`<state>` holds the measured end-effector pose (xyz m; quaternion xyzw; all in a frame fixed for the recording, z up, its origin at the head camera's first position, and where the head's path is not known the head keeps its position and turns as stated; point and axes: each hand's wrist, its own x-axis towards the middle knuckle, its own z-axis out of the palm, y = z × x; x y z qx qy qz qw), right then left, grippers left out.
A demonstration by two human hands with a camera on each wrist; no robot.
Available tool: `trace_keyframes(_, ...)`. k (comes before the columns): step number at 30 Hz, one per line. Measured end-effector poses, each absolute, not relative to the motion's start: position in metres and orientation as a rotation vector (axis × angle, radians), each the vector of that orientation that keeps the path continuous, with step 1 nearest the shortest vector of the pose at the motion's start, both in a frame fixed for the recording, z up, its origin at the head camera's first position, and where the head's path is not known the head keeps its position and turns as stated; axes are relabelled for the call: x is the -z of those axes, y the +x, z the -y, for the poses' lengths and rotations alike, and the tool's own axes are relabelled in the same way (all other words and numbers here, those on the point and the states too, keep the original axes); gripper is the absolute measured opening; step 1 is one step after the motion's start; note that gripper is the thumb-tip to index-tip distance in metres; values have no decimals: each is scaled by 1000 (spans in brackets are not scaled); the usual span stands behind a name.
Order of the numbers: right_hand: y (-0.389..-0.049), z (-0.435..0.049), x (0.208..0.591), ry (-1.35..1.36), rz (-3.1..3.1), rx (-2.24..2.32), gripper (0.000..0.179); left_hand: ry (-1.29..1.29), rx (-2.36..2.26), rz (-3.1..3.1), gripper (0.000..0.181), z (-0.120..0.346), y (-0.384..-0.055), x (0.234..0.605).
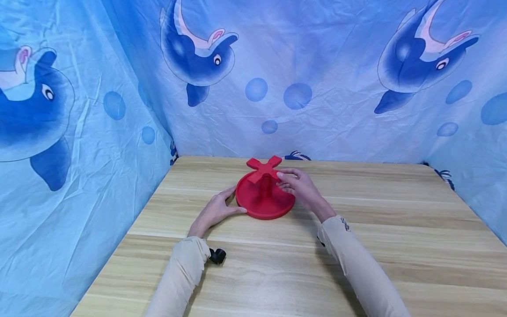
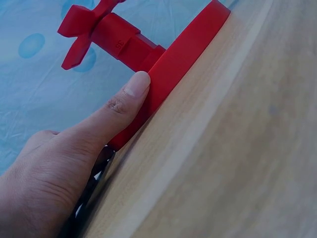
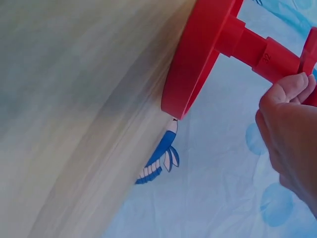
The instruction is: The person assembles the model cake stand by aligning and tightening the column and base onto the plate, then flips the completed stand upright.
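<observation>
with your left grip (image 1: 215, 212) you held the rim of the red round base (image 1: 264, 215), which stood on the wooden tabletop (image 1: 364, 259). your right grip (image 1: 302, 188) pinched one arm of the red cross (image 1: 264, 168), which was on top of the base's red post (image 2: 120, 41).

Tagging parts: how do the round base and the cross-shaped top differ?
Shape: the round base is a rimmed disc; the cross-shaped top has four arms.
Size: the base is wider than the top.
Position: the base sits on the table; the top is above it on a post.
Both are red.
</observation>
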<state>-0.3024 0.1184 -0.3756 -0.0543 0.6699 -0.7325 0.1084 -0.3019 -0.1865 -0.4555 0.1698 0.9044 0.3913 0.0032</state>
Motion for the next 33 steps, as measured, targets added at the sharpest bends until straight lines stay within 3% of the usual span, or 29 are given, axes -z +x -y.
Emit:
trace_keyframes(9, -289, -110, 383, -397, -2429, 1976, 44, 513, -1226, -2838, 103, 185, -300, 454)
trace_keyframes(22, -275, -99, 385, -420, -2590, 1881, 44, 499, -1259, -2825, 104, 185, -300, 455)
trace_keyframes(33, -270, -105, 387, -367, -2745, 1952, 30, 498, -1245, -2823, 104, 185, -301, 455)
